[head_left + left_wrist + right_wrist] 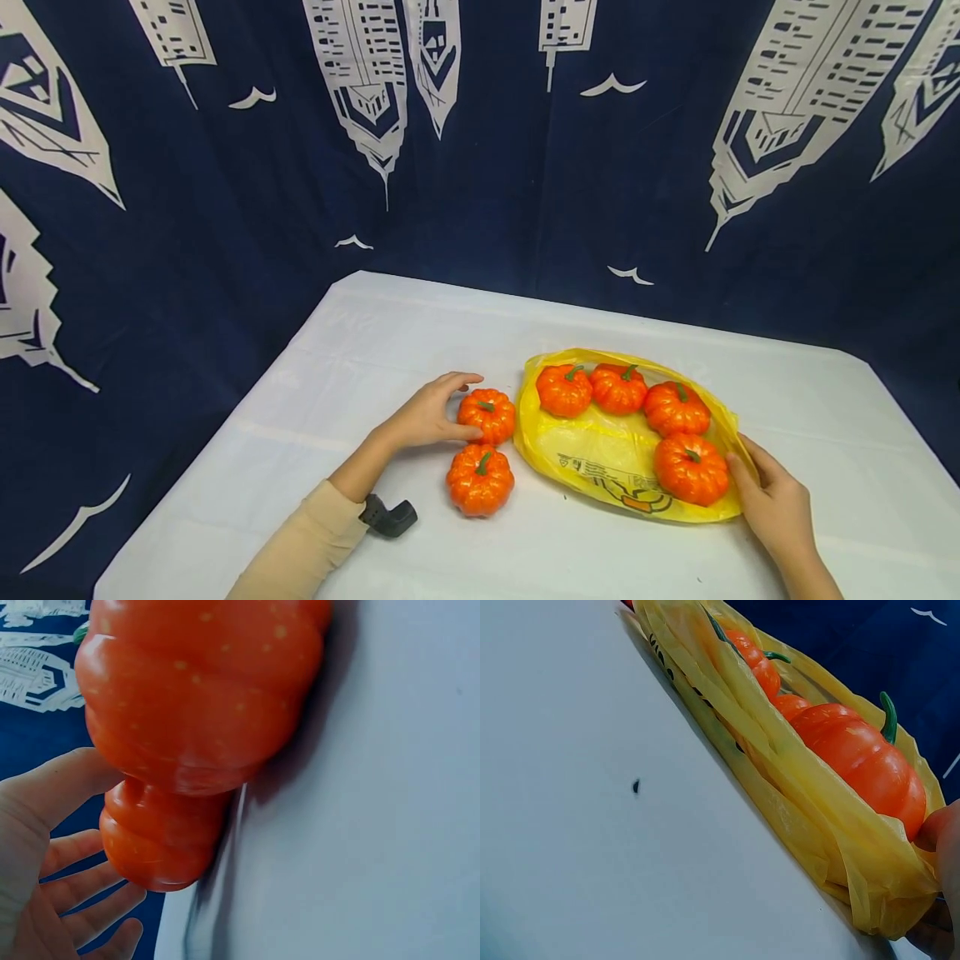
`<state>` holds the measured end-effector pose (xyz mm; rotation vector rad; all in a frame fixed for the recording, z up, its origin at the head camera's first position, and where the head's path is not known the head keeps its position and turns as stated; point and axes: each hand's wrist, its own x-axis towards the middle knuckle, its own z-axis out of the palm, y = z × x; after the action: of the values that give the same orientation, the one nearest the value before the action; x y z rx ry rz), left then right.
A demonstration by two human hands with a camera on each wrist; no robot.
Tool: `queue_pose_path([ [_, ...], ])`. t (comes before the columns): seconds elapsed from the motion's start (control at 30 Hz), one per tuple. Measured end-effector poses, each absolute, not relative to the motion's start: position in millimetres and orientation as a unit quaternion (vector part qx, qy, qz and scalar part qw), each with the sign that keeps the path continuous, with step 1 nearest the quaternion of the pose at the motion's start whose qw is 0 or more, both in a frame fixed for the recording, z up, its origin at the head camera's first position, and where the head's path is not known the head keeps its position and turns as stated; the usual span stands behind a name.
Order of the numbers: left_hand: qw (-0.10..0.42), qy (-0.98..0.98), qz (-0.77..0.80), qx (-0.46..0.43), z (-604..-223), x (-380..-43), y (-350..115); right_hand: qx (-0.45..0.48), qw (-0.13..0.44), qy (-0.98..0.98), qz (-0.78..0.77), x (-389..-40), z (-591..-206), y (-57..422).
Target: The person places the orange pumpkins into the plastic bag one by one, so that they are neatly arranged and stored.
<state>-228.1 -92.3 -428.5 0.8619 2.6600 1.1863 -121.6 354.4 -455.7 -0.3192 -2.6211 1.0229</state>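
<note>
My left hand (pixel 431 414) is spread around the left side of a small orange pumpkin (pixel 487 417) with a green stem; the thumb overlaps its front and the fingers stand apart from it behind. In the left wrist view those fingers (pixel 79 896) are loosely extended. Just in front, a second pumpkin (pixel 480 482) sits on the table. A yellow plastic bag (pixel 600 446) lies spread with its mouth wide, holding several more pumpkins (pixel 692 469) along its back and right side. My right hand (pixel 776 500) pinches the bag's right rim, thumb inside and fingers outside.
The white-covered table (pixel 300 400) has clipped far corners. Behind it hangs a dark blue cloth (pixel 487 208) printed with white buildings and birds. A black strap-like piece (pixel 388 517) shows at the left wrist.
</note>
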Motion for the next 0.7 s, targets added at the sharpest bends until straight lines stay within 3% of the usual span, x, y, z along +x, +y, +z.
queue_pose_path([
  [0.47, 0.096, 0.850, 0.432, 0.285, -437.2, -229.9, -93.6, -0.109, 0.156, -0.916, 0.352, -121.5, -454.7, 353.5],
  [0.7, 0.095, 0.846, 0.450, 0.268, -436.9, -229.9, -93.5, -0.117, 0.147, -0.917, 0.353, -121.7, -454.4, 353.5],
])
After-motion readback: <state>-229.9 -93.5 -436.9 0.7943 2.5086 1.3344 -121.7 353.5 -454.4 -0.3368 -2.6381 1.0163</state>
